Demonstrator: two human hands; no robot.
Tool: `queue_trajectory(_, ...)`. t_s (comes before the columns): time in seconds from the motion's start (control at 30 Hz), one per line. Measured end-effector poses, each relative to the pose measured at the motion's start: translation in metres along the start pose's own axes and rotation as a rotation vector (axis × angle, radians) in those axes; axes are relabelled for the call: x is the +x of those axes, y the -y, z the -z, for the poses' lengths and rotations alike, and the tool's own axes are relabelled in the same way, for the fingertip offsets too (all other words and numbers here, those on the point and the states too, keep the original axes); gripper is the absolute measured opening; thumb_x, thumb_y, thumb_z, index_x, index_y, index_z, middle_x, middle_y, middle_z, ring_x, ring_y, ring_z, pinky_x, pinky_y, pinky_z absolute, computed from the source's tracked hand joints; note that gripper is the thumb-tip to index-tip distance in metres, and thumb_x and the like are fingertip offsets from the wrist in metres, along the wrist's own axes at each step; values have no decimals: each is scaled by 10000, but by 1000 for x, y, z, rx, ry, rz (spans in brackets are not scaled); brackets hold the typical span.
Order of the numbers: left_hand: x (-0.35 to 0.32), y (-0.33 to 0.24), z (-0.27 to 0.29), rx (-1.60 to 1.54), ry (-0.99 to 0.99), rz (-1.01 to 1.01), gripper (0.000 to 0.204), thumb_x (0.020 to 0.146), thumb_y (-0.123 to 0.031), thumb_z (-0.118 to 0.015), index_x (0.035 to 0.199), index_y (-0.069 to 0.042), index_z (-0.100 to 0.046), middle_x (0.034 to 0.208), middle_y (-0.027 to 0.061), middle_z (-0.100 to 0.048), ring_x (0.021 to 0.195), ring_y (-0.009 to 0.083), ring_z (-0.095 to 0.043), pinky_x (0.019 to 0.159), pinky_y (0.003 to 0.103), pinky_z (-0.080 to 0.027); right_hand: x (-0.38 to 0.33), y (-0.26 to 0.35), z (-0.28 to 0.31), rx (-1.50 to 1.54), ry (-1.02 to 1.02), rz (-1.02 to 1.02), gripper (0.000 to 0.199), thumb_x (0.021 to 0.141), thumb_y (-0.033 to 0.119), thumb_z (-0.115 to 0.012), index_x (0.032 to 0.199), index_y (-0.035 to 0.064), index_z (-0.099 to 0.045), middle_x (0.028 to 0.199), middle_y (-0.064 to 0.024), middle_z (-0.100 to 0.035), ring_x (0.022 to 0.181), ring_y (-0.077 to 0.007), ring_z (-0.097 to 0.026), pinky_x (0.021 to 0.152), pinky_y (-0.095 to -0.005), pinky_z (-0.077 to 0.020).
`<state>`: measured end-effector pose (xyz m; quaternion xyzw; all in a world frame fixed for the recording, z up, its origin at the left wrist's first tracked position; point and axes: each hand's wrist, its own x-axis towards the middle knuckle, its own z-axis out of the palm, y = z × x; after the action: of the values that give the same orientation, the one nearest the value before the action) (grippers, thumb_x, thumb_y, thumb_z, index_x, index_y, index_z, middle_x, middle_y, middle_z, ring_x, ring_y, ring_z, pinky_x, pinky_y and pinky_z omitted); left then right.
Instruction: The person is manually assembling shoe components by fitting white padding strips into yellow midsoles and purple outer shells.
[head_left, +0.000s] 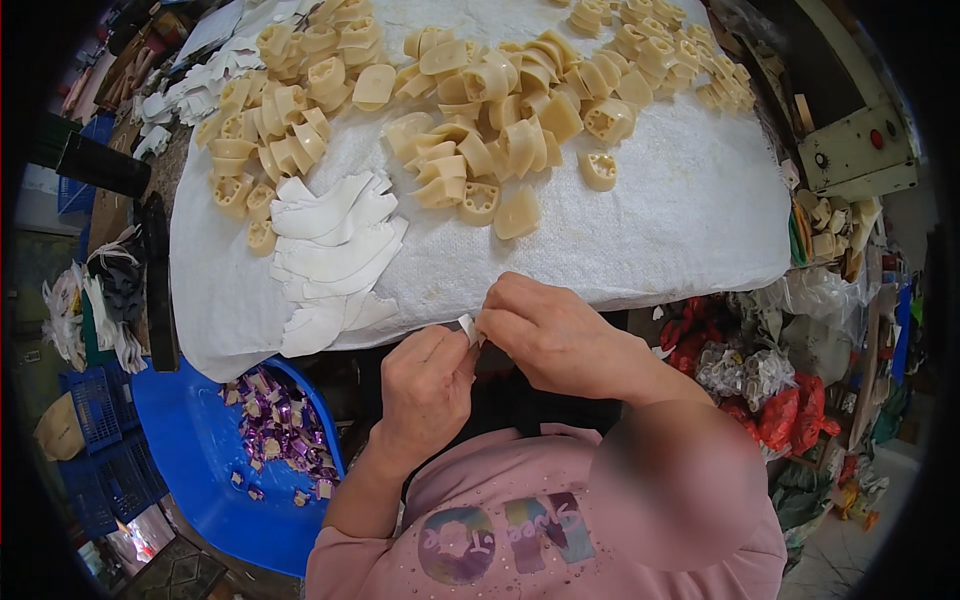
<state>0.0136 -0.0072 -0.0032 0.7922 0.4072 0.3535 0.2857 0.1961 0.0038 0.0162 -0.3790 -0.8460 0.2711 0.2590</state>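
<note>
A small white piece [467, 328] is pinched between both hands [425, 385] [555, 335] at the surface's [650, 240] near edge, seemingly mid-peel, needing careful fingertips next.

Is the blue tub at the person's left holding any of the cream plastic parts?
No: the blue tub holds only purple wrapped pieces; the cream plastic parts lie on the white cloth.

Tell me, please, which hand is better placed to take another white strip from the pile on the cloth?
Probably the left hand: the white strips lie up-left of it, while the right hand sits farther right, pinching the small white piece.
</note>
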Motion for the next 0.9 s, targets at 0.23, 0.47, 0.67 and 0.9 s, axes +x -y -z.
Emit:
queue_trajectory(0.23,-9,-2,1,-513,29,407,175,908,-59,-533,991,36,-654,693,62,-620,591,85,-540,540,225,-409,-6,-20,6,268,-165,-191,129,826,-1,-566,951,28,-553,856,-132,-540,748,-277,-571,643,-339,-462)
queue_trajectory(0.47,-4,-4,2,-265,-16,324,117,872,-55,-569,809,39,-601,605,96,-513,519,151,-492,499,301,-389,-4,0,-2,-29,-244,34,202,715,28,-625,910,24,-571,855,-87,-538,806,-278,-537,677,-355,-450)
queue_trajectory(0.67,-1,-3,-7,-65,-90,55,61,777,34,-628,805,24,-575,624,121,-460,523,298,-473,473,368,-370,-2,7,-4,-233,-152,75,249,650,63,-645,887,21,-578,822,-71,-533,775,-245,-511,671,-343,-430)
queue_trajectory(0.9,2,-4,-5,68,-47,-43,106,724,61,-648,790,27,-573,634,115,-466,543,289,-485,478,381,-372,1,2,3,-231,-56,100,231,632,70,-632,847,21,-563,803,-74,-518,761,-239,-502,660,-349,-425)
